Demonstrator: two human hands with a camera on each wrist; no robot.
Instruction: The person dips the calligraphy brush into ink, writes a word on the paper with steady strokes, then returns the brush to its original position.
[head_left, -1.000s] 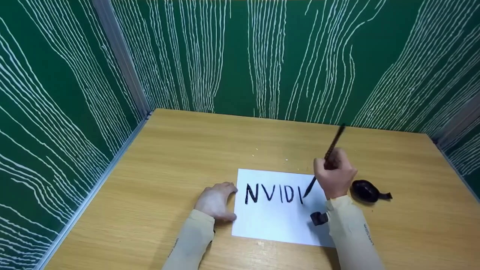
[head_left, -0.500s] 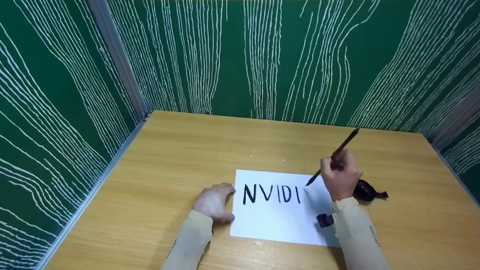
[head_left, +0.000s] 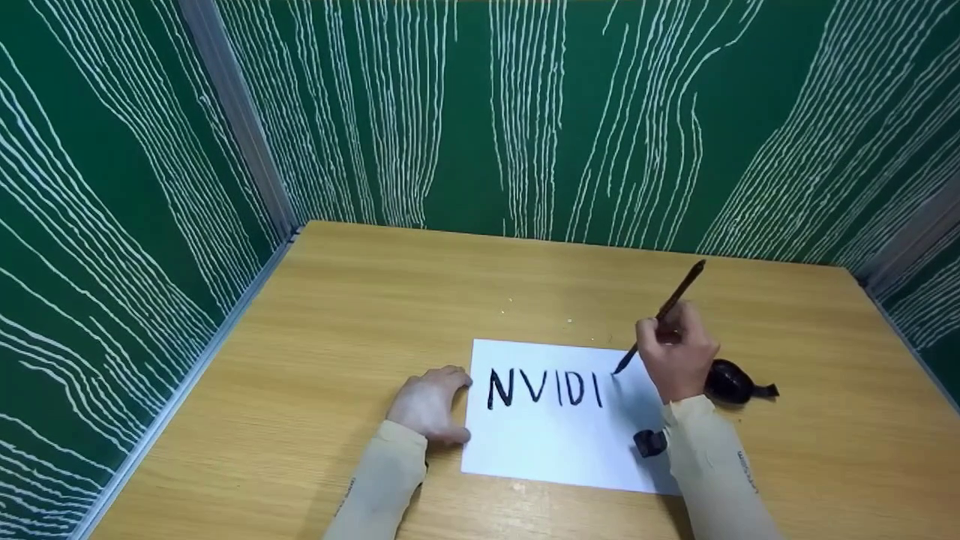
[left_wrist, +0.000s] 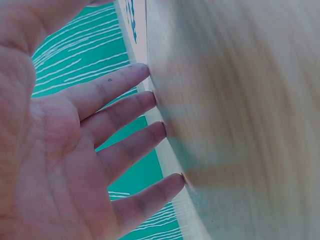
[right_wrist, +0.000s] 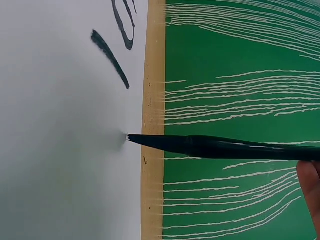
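A white sheet of paper [head_left: 540, 454] with the black letters "NVIDI" painted across its upper half lies on the table. My right hand [head_left: 681, 356] pinches a dark paintbrush [head_left: 681, 288], its shaft slanting up and away to the right. In the right wrist view the tip of the brush [right_wrist: 165, 143] meets the paper just beyond the last stroke, near the far edge. My left hand [head_left: 427, 405] rests at the sheet's left edge, thumb and index finger spread along it. The left wrist view shows its fingers [left_wrist: 132, 147] extended, fingertips on the tabletop.
Right of my right hand stands a rounded black dish [head_left: 729, 381] with a short handle. A small black block [head_left: 649, 442] sits by my right wrist, over the paper. Green walls [head_left: 465, 112] with wavy white lines enclose the wooden table [head_left: 360, 300].
The brush tip has moved up and right from the last vertical stroke, and my right hand has shifted slightly right. The left hand has stayed in place at the paper's edge.
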